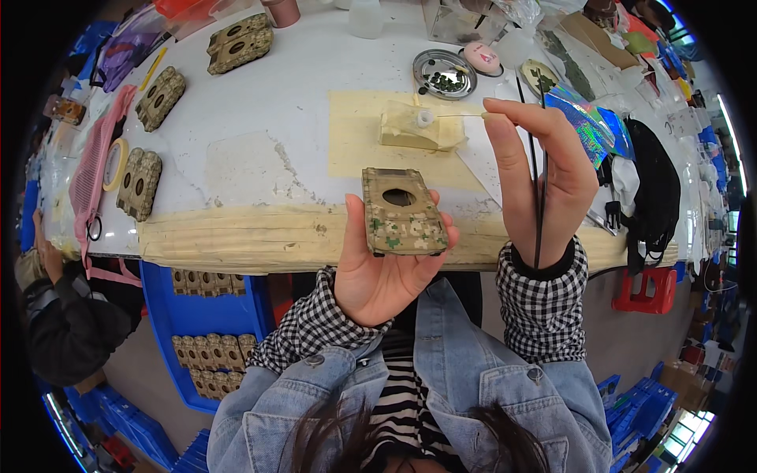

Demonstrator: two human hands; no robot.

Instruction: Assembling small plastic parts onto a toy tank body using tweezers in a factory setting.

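Observation:
My left hand (384,276) holds a camouflage-painted model tank hull (406,225) by its sides, tilted up, its round hole showing. My right hand (552,162) pinches a thin needle-like rod (465,117) between thumb and index finger. Dark tweezers (539,193) are also held in it, points up. The rod's far end reaches a small white cup (425,117) on a tape-wrapped block (418,135); I cannot tell whether it touches. Beyond that lies a round metal dish (426,72) of small dark green pieces.
More camouflage hulls (139,184) lie at the table's left. A blue crate (162,315) with several rows of them stands below the edge. A tape roll (115,163), iridescent sheet (579,118) and black bag (658,189) sit at the sides. Another person (75,323) is at far left.

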